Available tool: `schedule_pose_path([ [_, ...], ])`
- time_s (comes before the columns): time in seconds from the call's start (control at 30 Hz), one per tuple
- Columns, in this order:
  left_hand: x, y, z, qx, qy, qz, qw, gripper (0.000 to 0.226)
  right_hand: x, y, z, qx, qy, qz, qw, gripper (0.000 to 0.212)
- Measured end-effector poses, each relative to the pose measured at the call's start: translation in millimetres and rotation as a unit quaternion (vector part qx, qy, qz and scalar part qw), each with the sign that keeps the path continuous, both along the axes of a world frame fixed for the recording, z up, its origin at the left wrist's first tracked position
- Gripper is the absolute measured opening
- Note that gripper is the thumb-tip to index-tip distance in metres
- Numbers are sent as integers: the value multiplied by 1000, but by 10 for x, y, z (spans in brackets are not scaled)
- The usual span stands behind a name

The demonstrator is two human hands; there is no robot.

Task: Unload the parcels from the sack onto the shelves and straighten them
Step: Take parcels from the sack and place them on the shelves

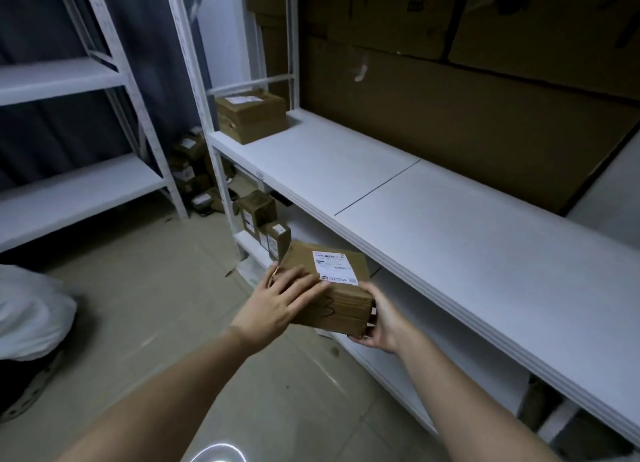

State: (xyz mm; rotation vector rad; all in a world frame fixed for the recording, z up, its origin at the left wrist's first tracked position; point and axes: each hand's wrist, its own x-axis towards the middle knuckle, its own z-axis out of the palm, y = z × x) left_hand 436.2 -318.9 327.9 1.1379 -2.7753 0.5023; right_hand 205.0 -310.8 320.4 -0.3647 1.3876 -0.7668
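Note:
I hold a brown cardboard parcel (330, 290) with a white shipping label on top, in the air just in front of the white shelf (433, 219). My left hand (277, 305) lies on its near-left top with fingers spread and the thumb round the left edge. My right hand (379, 319) grips its right end from below. Another labelled brown parcel (250, 115) sits at the far left end of the same shelf. The white sack (31, 309) lies on the floor at the left edge.
Large flat cartons (467, 108) lean behind the shelf board. Small parcels (263, 224) stand on the lower shelf, and more lie on the floor in the corner (190, 170). A second white rack (76, 184) stands at the left. Tiled floor lies between the racks.

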Motion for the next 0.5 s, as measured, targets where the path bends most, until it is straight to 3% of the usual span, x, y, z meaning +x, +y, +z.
schedule_pose_path([
  [0.1, 184, -168, -103, 111, 11, 127, 986, 128, 145, -175, -68, 4, 1, -23, 1000, 37],
  [0.2, 391, -335, -241, 213, 146, 217, 942, 111, 307, -355, -152, 21, -5, -63, 998, 38],
  [0.27, 535, -493, -269, 296, 275, 277, 872, 100, 469, -494, -209, 33, 5, -71, 997, 42],
  [0.33, 691, -714, -268, 394, 418, 316, 755, 91, 668, -646, -289, 37, 12, -82, 996, 45],
  [0.4, 860, -969, -235, 487, 493, 325, 644, 79, 879, -802, -368, 37, 14, -102, 994, 47],
  [0.43, 962, -1094, -227, 524, 496, 329, 609, 73, 1001, -886, -412, 37, 12, -114, 993, 47],
  [0.5, 1202, -1356, -236, 571, 475, 325, 585, 61, 1294, -1052, -508, 38, 5, -143, 989, 48],
])
